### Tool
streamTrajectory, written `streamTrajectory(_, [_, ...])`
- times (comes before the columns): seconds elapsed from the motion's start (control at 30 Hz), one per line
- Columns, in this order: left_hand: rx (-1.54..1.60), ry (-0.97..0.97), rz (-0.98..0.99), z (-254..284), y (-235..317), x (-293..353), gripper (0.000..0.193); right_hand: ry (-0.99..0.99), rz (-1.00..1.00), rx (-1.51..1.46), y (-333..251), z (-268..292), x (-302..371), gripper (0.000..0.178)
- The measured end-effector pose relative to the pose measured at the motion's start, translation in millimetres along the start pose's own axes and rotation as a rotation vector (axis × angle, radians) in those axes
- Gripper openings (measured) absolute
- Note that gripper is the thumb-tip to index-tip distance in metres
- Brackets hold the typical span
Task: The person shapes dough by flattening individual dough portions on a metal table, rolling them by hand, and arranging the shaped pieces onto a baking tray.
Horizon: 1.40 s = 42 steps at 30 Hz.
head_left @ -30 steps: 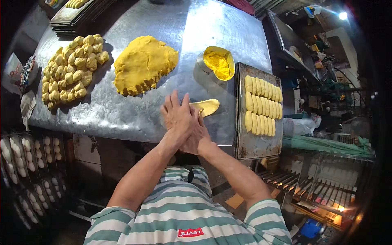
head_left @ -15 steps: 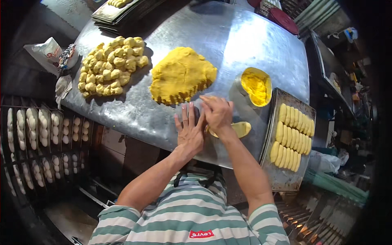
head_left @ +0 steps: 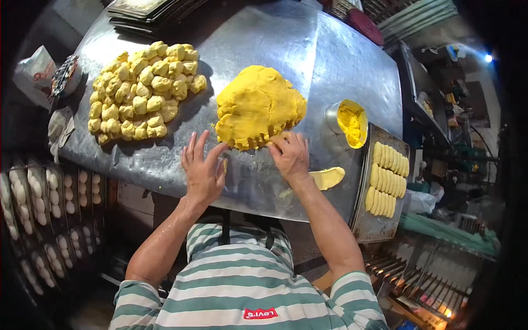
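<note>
A broad mound of yellow paste (head_left: 261,104) lies on the metal table, its near edge ragged and crumbly. My right hand (head_left: 291,157) is at that near edge, fingertips bent together and pinching the paste. To the left, my left hand (head_left: 203,175) is held over the table with its fingers spread, and nothing shows in its grip. A small pale yellow piece (head_left: 225,164) shows beside its thumb, partly hidden. Just right of my right wrist, a flattened oval of pale dough (head_left: 328,178) lies on the metal.
Many dough balls (head_left: 146,91) sit piled at the left. A tin of yellow spread (head_left: 352,124) stands at the right, near a tray (head_left: 377,225) with rows of shaped dough sticks. Stacked trays (head_left: 148,14) are at the far left; a rack (head_left: 55,192) of dough stands below.
My hands have parted: the left moved left and its fingers lifted, the right moved up to the mound's near edge. The view has shifted slightly.
</note>
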<state>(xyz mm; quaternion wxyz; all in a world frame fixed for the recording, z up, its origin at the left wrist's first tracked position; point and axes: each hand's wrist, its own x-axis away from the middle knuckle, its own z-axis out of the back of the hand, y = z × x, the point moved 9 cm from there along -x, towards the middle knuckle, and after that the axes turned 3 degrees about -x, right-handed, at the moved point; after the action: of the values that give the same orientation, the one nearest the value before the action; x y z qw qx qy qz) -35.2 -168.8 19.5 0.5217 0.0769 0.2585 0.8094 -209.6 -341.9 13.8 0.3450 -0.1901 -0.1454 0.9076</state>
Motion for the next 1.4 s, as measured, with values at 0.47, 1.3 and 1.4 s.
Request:
streamTrajectory(0.47, [0.235,-0.241,-0.547,-119,218,-35,0.043,-0.141,-0.471,0.309,110,96,183,0.07])
streamTrajectory(1.3, [-0.206,-0.499,-0.735,-128,186,44,0.097,-0.203,-0.361,-0.006,102,45,148,0.064])
streamTrajectory(1.4, [-0.2,-0.492,-0.674,-121,181,51,0.096,0.161,-0.507,0.289,127,78,142,0.057])
